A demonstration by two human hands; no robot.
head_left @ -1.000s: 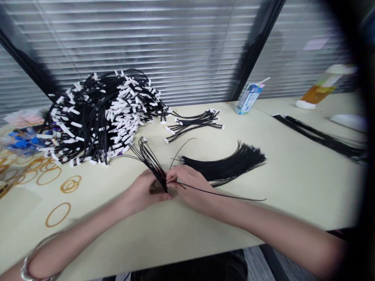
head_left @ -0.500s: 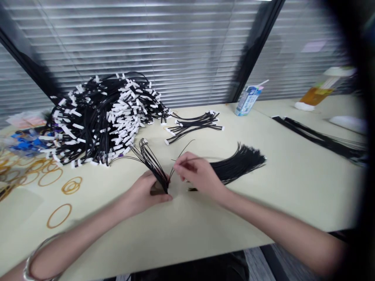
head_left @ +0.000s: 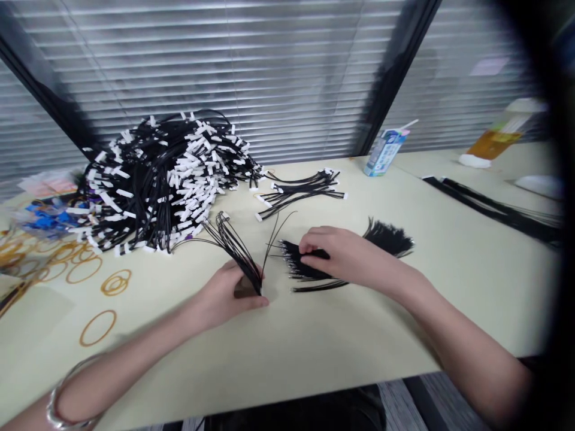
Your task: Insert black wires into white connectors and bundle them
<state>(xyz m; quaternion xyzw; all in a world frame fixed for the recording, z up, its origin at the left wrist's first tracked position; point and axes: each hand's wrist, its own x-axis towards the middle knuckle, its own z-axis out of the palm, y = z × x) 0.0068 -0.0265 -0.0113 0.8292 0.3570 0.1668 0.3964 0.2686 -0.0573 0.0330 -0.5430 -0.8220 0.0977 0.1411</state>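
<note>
My left hand (head_left: 236, 293) is closed around the lower end of a wire harness (head_left: 238, 254), whose thin black wires fan upward. A small pale connector (head_left: 261, 290) shows at its base, between thumb and fingers. A few separate wires stick up to the right of it. Over a flat bundle of loose black wires (head_left: 305, 269) with tiny metal ends, my right hand (head_left: 336, 251) hovers or rests. Its thumb and index finger are bent with a small gap between the tips, and no wire is visible in them. The palm covers the bundle's middle.
A big heap of black cables with white connectors (head_left: 188, 179) lies at back left. Several finished cables (head_left: 305, 191) lie beyond my hands. Rubber bands (head_left: 99, 327) are on the left, a drink carton (head_left: 385, 152) at the back, and long black wires (head_left: 489, 206) at right.
My right hand has moved right, away from the harness, to the loose wire bundle. The wires beside the harness now stand without it. My left hand keeps its hold.
</note>
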